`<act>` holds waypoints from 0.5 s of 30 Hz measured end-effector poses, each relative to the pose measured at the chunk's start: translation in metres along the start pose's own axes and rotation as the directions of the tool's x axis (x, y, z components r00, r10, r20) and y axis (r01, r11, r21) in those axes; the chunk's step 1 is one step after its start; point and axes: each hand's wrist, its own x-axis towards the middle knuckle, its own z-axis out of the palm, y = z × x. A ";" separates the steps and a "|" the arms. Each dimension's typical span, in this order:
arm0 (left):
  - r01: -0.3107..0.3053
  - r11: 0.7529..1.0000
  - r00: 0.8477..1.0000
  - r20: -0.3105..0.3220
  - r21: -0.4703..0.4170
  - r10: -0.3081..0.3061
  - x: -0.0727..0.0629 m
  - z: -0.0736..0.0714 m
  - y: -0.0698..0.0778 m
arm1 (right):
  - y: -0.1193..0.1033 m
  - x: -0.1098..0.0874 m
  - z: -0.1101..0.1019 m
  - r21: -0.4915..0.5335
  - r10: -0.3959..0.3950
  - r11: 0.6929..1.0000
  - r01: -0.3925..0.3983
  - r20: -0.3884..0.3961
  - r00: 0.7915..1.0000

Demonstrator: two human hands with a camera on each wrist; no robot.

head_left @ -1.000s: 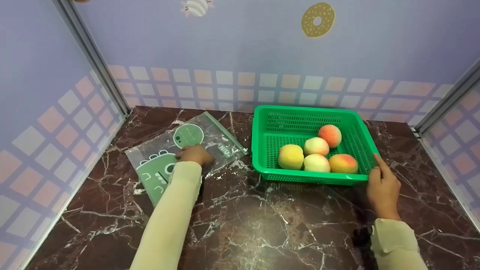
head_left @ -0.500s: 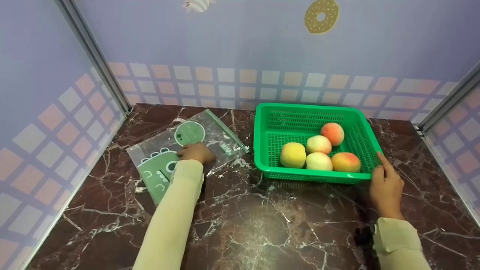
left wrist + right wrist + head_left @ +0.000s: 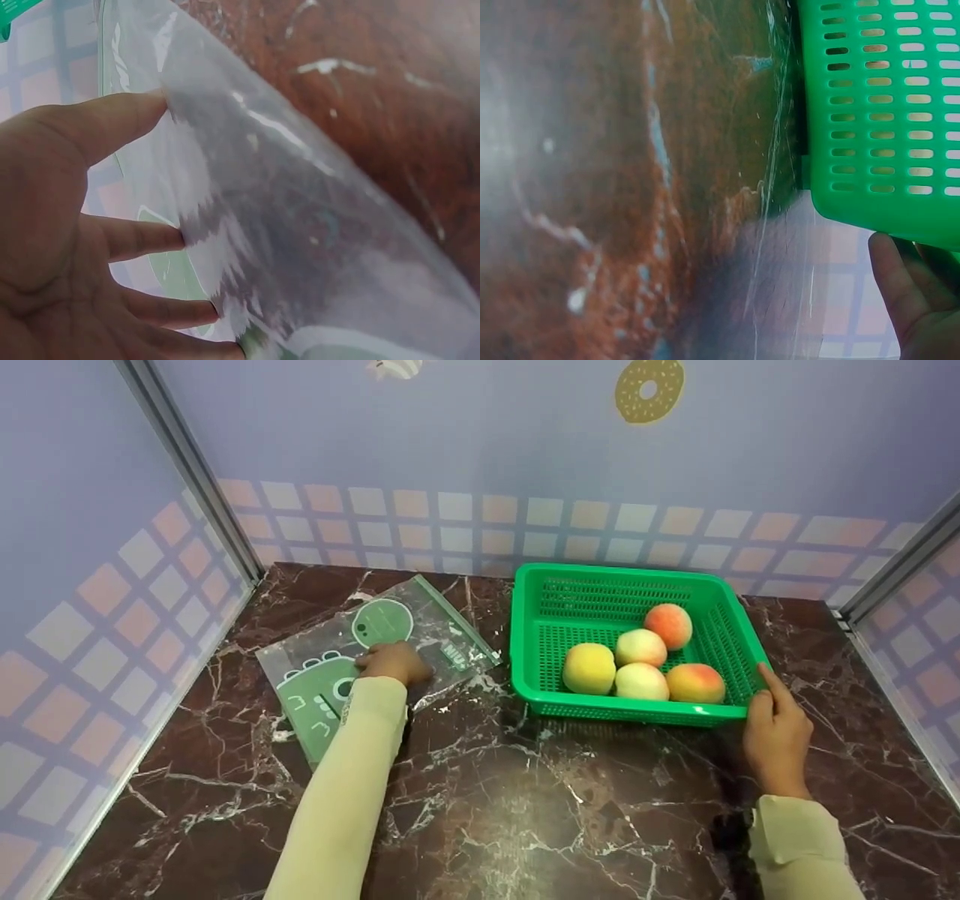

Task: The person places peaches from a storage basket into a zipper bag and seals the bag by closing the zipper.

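Note:
A clear plastic zip bag (image 3: pixel 450 652) with a green cartoon print lies flat on the left of the table. My left hand (image 3: pixel 394 662) rests on its middle; in the left wrist view the fingers (image 3: pixel 150 232) are straight and their tips touch the plastic. To the right stands a green plastic basket (image 3: pixel 529 690) holding several peaches (image 3: pixel 589 668), some yellow, some pale, some reddish. At its near right corner, my right hand (image 3: pixel 778 735) touches the basket with an outstretched finger and the thumb. Its other fingers are mostly hidden in the head view.
Dark red-brown marbled tabletop (image 3: pixel 517 810) carries both things. A lilac back wall (image 3: pixel 480 450) with a tile pattern rises behind them. Side panels (image 3: pixel 67 660) close off the left and right, with metal strips in the corners.
The view has shifted slightly, so everything sits a little higher and farther right in frame. Both hands keep their places on the bag and the basket.

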 end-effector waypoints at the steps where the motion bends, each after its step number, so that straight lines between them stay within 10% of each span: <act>1: 0.000 1.000 1.000 0.000 -0.005 0.000 0.000 0.000 0.000 | 0.000 0.000 0.000 0.001 0.002 1.000 -0.002 0.002 1.000; 15: -0.062 0.998 0.998 0.011 0.004 0.062 0.002 -0.002 -0.008 | 0.000 0.000 0.000 0.005 0.027 1.000 -0.027 0.007 1.000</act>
